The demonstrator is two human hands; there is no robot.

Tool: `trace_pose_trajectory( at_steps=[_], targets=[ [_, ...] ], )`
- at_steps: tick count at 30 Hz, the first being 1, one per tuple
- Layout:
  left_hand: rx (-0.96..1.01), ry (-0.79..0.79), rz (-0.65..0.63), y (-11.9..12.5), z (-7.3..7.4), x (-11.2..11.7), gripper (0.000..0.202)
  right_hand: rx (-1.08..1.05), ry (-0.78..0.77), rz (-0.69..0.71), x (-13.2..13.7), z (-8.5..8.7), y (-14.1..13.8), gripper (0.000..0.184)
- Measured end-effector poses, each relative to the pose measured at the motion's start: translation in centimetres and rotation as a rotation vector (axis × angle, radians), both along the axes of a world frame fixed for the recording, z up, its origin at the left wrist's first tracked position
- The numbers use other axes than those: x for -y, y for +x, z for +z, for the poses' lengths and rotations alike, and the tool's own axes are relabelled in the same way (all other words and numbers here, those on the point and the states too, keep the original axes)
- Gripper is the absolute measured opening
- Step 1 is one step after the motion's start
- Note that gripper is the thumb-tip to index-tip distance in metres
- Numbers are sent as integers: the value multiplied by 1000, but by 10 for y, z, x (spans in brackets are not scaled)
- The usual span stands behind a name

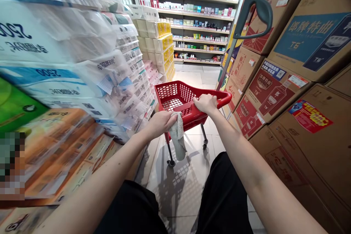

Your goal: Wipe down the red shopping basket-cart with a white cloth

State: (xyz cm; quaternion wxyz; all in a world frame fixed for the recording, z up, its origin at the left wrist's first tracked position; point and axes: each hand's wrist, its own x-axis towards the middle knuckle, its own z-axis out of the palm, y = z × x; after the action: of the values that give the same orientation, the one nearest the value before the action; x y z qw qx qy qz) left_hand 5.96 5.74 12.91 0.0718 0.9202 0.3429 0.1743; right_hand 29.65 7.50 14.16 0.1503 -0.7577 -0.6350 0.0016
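A red shopping cart (189,120) with a perforated basket stands on thin legs with casters in front of me. My left hand (160,124) is closed on a pale, damp-looking cloth (178,137), which hangs down over the near left corner of the cart. My right hand (205,104) is wrapped over the cart's near rim, towards its right end. The visible part of the basket's floor is bare mesh. My fingertips on the left are partly hidden by the cloth.
Tall stacks of wrapped tissue packs (82,44) line the left side. Cardboard cartons (309,36) are piled along the right, with a grey loop handle (253,18) on a metal pole beside them. Shelves of small goods (203,16) stand at the aisle's far end, beyond the tiled floor (197,76).
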Motion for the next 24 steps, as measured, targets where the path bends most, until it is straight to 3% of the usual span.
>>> trace_pose_trajectory(
  at_steps=[4,9,14,19,24],
  targets=[
    [226,77,-135,-12,-22,13,36,10,-54,66,-3,2,7,56],
    [314,184,-201,-19,-46,25,45,32,-87,101,1,5,13,51],
    [394,20,-214,-21,-38,17,38,36,-85,127,4,6,13,50],
    [478,-232,-86,-26,-33,-8,49,30,-68,123,3,5,12,48],
    [553,-313,62,-19,-41,-23,52,15,-51,131,3,5,16,48]
  ],
)
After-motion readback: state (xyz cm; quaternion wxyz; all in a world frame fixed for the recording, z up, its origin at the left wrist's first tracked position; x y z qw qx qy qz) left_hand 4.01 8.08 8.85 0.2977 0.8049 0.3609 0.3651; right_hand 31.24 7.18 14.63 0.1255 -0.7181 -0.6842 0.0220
